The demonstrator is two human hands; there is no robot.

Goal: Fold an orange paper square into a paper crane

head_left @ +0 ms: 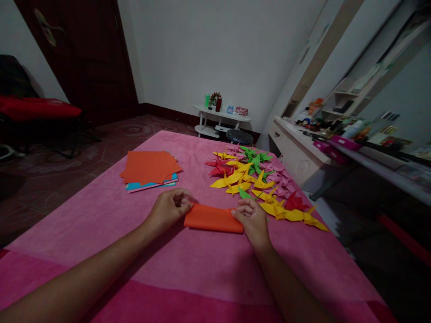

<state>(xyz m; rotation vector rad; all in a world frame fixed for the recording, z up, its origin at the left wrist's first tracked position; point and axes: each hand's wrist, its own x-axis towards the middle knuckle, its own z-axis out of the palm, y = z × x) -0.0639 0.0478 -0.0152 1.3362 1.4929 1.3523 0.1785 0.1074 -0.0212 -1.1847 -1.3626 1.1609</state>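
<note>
An orange sheet of origami paper (214,219), bent over into a wide rectangle, lies low over the pink cloth in front of me. My left hand (171,207) pinches its upper left corner between thumb and fingers. At the upper right corner, my right hand (252,220) grips the paper the same way, thumb on the near side. Just beyond the right hand lie folded paper cranes, among them yellow cranes (239,177), green cranes (257,161) and red cranes (220,167). A stack of orange paper squares (150,166) rests to the left, with blue and pink sheets under it.
The pink cloth (111,215) covers the table. Pink cranes (281,184) lie along its right side. A white dresser (296,148) crowded with bottles stands at right. Against the far wall is a small white shelf (222,113). A red-topped seat (37,107) and brown door (87,54) are at left.
</note>
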